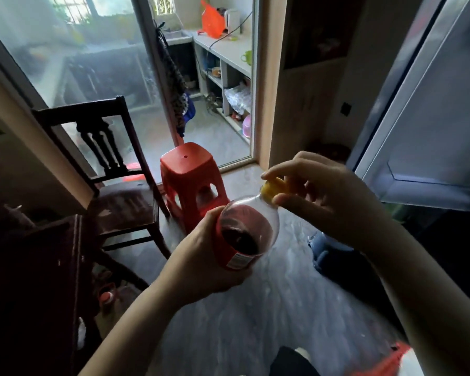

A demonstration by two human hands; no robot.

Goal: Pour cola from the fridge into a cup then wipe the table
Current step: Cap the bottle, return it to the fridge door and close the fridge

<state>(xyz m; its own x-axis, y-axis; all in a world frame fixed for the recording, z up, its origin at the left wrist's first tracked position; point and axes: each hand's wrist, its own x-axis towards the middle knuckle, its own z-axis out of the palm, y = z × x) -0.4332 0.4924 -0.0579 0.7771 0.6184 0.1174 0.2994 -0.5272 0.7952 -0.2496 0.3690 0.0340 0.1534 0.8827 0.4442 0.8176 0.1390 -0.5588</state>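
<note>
A cola bottle with a red label and dark liquid is held in front of me, tilted with its neck pointing up and to the right. My left hand wraps around its labelled body from below. My right hand pinches the yellow cap between thumb and fingers. The cap sits on the bottle's neck. No cup is in sight.
An open white fridge door stands at the right. A red plastic stool and a dark wooden chair stand ahead on the floor. A dark table edge lies at the left. A kitchen doorway opens behind.
</note>
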